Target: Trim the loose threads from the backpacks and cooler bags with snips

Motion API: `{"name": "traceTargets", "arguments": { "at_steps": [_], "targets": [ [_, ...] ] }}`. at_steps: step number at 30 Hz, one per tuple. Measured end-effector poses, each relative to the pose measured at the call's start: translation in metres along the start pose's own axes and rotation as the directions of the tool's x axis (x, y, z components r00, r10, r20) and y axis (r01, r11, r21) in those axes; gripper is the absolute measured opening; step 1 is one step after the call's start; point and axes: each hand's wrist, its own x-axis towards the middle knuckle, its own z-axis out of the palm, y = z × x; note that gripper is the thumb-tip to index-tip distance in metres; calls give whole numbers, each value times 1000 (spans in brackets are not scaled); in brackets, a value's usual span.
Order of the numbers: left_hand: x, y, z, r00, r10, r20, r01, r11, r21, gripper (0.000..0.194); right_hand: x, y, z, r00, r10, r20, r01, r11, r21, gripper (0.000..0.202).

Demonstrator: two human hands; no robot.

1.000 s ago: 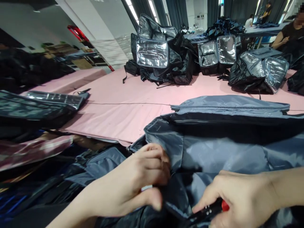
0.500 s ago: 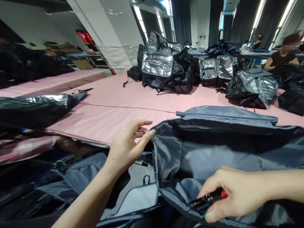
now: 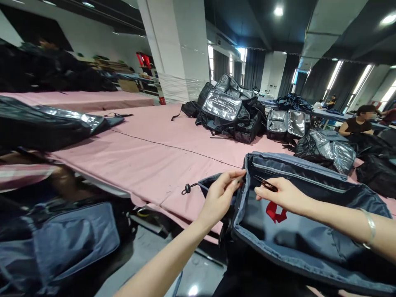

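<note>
A bag [image 3: 269, 241] with grey-blue lining lies opened before me, its inside facing up. My left hand [image 3: 218, 200] is closed on the bag's left rim near the far corner, thumb and fingers pinching the edge. Inside the opening, my right hand [image 3: 286, 194] grips a pair of black thread snips [image 3: 267, 185], their tips pointing left toward the pinched rim. A red ribbon [image 3: 275, 212] hangs below that hand. A cord with a black toggle [image 3: 187, 189] sticks out left of the bag on the pink table cover [image 3: 161, 165].
Silver-lined black bags [image 3: 222, 106] are piled farther back, with more bags [image 3: 328, 144] at the right. Another bag [image 3: 55, 123] rests on the left. Grey-blue bags [image 3: 74, 243] lie below the table edge. A co-worker [image 3: 359, 123] sits at the far right.
My right hand has moved up with the snips from the near rim to the far left corner. My left hand has closed on the rim. The view has tilted up, and the bag has turned.
</note>
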Motion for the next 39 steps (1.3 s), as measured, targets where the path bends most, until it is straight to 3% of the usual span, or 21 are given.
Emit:
{"name": "traceTargets", "arguments": {
  "at_steps": [4, 7, 11, 16, 22, 27, 29, 35, 39],
  "targets": [
    [2, -3, 6, 1000, 14, -10, -14, 999, -29, 27, 15, -4, 16, 998, -54, -13, 53, 998, -40, 24],
    [-4, -3, 1, 997, 30, -66, -34, 998, -56, 26, 18, -1, 27, 1000, -30, -11, 31, 991, 127, 15],
    [-11, -2, -10, 989, 42, -143, -42, 999, 2, 23, 18, 8, 33, 997, -70, 31, 54, 929, 367, 25],
    [-15, 1, -16, 1000, -4, -21, 6, 992, 125, 20, 20, 8, 33, 996, -85, 30, 65, 912, 405, 38],
    [-17, 1, -18, 1000, 8, -25, -4, 987, 162, 21, 25, 1, 36, 1000, -11, 0, 10, 907, 422, 44],
    [-20, 2, -18, 995, 94, -22, -83, 949, 305, 21, 28, 0, 39, 1000, -18, 2, 15, 892, 452, 44],
    [-23, 4, -17, 994, 103, -27, -91, 956, 278, 22, 28, -1, 39, 1000, -28, 12, 20, 889, 457, 45],
    [-33, 12, -16, 992, 67, -110, -80, 990, -119, 25, 28, -1, 37, 999, -8, 43, -13, 891, 453, 43],
    [-32, 10, -22, 981, 104, -162, -100, 994, 34, 24, 29, -1, 36, 998, 13, 63, -40, 891, 451, 42]
  ]
}}
